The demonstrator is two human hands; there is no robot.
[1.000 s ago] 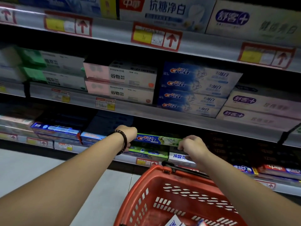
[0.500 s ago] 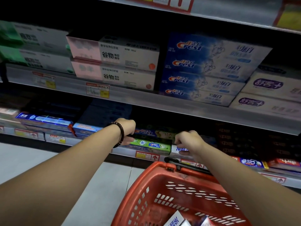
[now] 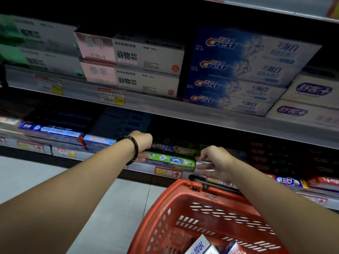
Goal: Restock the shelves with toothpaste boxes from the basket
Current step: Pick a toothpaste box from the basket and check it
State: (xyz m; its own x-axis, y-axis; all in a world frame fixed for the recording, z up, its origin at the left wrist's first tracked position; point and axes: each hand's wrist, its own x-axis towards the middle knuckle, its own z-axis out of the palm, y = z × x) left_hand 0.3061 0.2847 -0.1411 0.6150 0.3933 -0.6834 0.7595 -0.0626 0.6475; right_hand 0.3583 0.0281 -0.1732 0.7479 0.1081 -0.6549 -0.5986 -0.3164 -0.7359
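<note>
the left hand (image 3: pixel 144 144) reaches into the lower shelf (image 3: pixel 139 168), knuckles up, with a dark bead bracelet (image 3: pixel 133 150) on the wrist. its thumb touches the left end of the green crest box (image 3: pixel 170 160); its fingers are hidden behind the hand, so whether they grip anything cannot be told. the right hand (image 3: pixel 215 160) is at the box's other end, fingers loosely extended and fingertips touching the right end, gripping nothing. the green box lies flat at the shelf's front edge, between the two hands, reading "crest" with a round "新" mark. a second crest box (image 3: pixel 172 148), blue turning green, lies on top of it, further back. below on the rail is a price tag (image 3: pixel 168 174) with a red arrow.

the red basket (image 3: pixel 181 191) sits just below the right forearm; at least two toothpaste boxes (image 3: pixel 199 244) show at its bottom, one white with blue writing.

on the shelf above: four blue crest boxes (image 3: pixel 229 70) stacked, two pink and white boxes (image 3: pixel 128 57) marked "谷物" and "180g", and two white boxes (image 3: pixel 311 92) marked "舒客+".
</note>
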